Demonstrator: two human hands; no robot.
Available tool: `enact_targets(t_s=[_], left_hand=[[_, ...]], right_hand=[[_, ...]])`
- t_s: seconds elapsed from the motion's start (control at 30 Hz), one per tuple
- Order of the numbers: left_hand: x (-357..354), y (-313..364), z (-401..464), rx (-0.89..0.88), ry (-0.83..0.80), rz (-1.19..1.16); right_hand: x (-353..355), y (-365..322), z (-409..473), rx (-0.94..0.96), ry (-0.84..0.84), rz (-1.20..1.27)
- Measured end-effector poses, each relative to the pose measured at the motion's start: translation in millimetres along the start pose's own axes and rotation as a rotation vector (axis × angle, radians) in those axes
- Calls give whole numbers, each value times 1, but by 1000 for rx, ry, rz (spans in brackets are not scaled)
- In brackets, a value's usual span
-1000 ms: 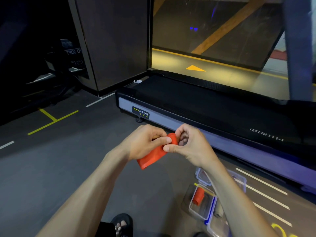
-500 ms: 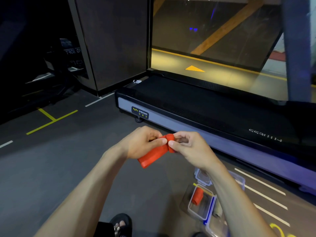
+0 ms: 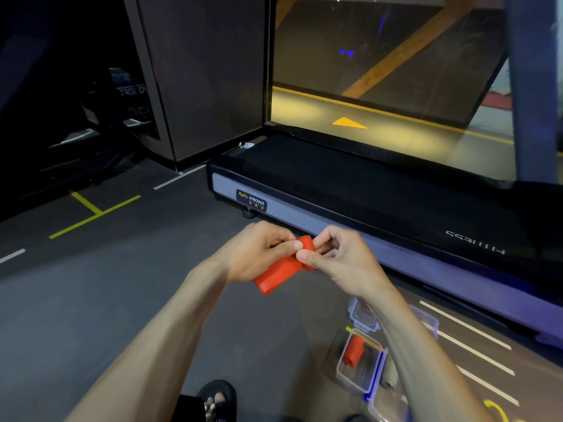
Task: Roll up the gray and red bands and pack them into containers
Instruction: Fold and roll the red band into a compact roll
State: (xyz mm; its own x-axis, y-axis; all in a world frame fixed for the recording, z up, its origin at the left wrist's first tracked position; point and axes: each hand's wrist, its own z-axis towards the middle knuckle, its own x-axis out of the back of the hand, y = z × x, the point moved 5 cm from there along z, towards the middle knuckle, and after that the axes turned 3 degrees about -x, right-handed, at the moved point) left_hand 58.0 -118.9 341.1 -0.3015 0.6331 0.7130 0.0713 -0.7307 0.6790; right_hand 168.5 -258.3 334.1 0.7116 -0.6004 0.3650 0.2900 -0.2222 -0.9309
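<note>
In the head view, at mid-frame, the left hand [image 3: 259,251] and right hand [image 3: 341,260] pinch the red band [image 3: 281,269] between thumbs and fingers, thumb tips nearly meeting on its upper end. Compared with half a second ago, the right fingers have opened out a little above the band and the rolled end stands up between the two thumbs, where it then lay flatter under the right thumb; a second ago the grip looked much as now, so the hands appear to be working the roll turn by turn. The flat tail slants down toward lower left, below the left hand, so I judge the rolling only part done. At lower right, on the floor, an open container [image 3: 361,380] holds a rolled red band [image 3: 353,354], partly behind the right forearm; another lidded box [image 3: 364,318] lies just above it, and a grayish piece [image 3: 390,376], too dim to name, sits beside the blue clip. A treadmill [image 3: 365,190] crosses the frame beyond the hands. A sandalled foot [image 3: 217,400] shows at the bottom edge. Nothing lies between hands and container; only the forearm hides it.
</note>
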Motion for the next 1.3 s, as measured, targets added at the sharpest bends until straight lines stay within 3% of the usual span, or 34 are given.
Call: enact_targets(t_s=[0.17,0.37,0.73,0.93,1.3], left_hand=[[0,0,-2,-2,-37,-62],[1,-1,-3,-23,-6,-7],[-3,-3,-3,53,-128,-64],[-1,0,0,21,-78,-103],[-8,4,-1,0,-126,-211]], right_hand=[[-1,-1,-2,19,-2,10],[-11,-5,-7,-7,-225,25],[7,6,1,2,-55,53],[7,6,-1,-16,-7,60],[4,-2,1,15,26,-14]])
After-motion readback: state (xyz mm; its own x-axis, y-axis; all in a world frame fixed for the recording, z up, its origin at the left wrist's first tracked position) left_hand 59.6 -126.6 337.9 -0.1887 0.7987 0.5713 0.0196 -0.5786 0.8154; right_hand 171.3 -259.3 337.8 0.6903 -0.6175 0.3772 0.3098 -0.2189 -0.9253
